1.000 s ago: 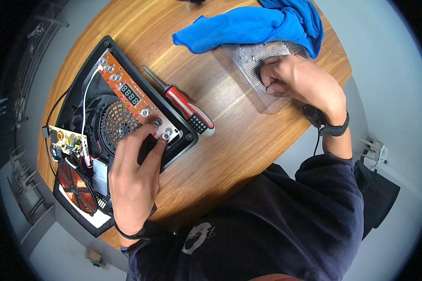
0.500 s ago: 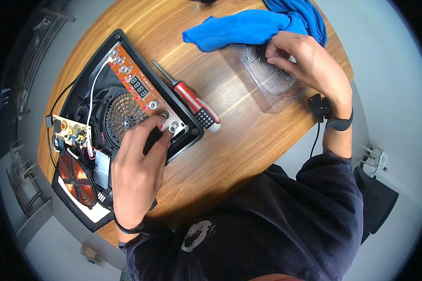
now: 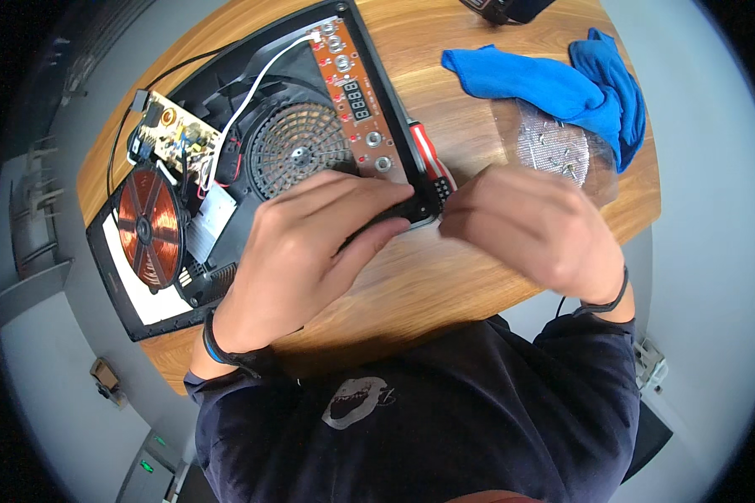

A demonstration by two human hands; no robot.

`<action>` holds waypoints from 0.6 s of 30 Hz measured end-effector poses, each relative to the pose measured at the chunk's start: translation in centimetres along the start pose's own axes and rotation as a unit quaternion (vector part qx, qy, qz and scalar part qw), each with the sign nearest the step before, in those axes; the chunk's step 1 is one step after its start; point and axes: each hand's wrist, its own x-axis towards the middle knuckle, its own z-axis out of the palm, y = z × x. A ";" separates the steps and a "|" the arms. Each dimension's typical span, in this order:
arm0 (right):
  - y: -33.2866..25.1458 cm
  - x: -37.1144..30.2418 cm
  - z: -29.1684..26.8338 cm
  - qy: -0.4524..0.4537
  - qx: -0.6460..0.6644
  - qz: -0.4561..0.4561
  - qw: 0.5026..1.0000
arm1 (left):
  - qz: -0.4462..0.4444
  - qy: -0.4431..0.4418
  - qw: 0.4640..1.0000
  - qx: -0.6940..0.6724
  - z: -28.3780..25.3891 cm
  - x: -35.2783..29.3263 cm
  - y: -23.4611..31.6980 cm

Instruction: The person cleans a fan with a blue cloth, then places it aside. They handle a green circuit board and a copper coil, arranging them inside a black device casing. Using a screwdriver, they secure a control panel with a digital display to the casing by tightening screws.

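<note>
My left hand (image 3: 304,250) lies over the lower right corner of an opened black induction cooker housing (image 3: 386,105). Its fingers rest at the lower end of an orange control board (image 3: 354,126), with the thumb apart from them near the housing's edge. Just across that corner, my right hand (image 3: 528,226) is closed, fingertips bunched and smeared by motion; whatever they hold is hidden. A red and white screwdriver handle (image 3: 429,152) lies beside the housing, partly covered. Several small screws are scattered on a clear plastic bag (image 3: 554,151).
A blue cloth (image 3: 533,82) overlaps the bag. Inside the housing sit a round fan grille (image 3: 298,151), a power circuit board (image 3: 179,134) and a copper coil (image 3: 149,226), joined by wires. A black object (image 3: 507,8) stands at the table's far edge.
My right hand has come left from the plastic bag to the housing's corner. My left hand stays at the board's lower end. The view has shifted, so everything on the table appears displaced.
</note>
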 end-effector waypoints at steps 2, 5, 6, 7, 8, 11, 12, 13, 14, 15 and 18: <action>-0.4 1.1 1.2 0.025 0.022 -0.031 0.999 | 0.007 -0.008 0.999 -0.035 0.0 -0.4 -0.1; -1.0 2.1 2.6 0.063 0.057 -0.025 0.996 | 0.004 -0.018 1.000 -0.025 -0.6 -0.9 0.4; -1.0 2.3 2.7 0.067 0.058 -0.027 0.996 | 0.001 -0.019 1.000 -0.016 -0.7 -1.0 0.4; -1.0 2.5 2.8 0.070 0.059 -0.027 0.995 | 0.002 -0.018 1.000 -0.013 -0.9 -1.0 0.4; -0.8 2.6 2.7 0.066 0.048 -0.038 0.996 | 0.005 -0.018 1.000 -0.009 -1.0 -1.0 0.4; -0.2 2.9 2.7 0.077 0.019 -0.050 0.996 | -0.003 -0.017 1.000 -0.024 -1.3 -1.0 0.5; -0.2 2.9 2.7 0.078 0.015 -0.046 0.996 | -0.008 -0.018 0.999 -0.035 -1.3 -1.0 0.5; -0.2 2.9 2.7 0.079 0.012 -0.043 0.996 | 0.000 -0.024 0.999 -0.033 -1.4 -1.0 0.3; -0.2 2.9 2.7 0.073 0.015 -0.037 0.997 | 0.006 -0.029 0.999 -0.032 -1.6 -1.0 0.0; -0.2 2.9 2.7 0.067 0.019 -0.033 0.997 | 0.012 -0.034 0.999 -0.029 -1.7 -1.1 -0.1; 0.0 3.2 2.9 0.076 0.036 -0.028 0.996 | -0.020 -0.009 1.000 -0.019 -1.6 -1.2 0.3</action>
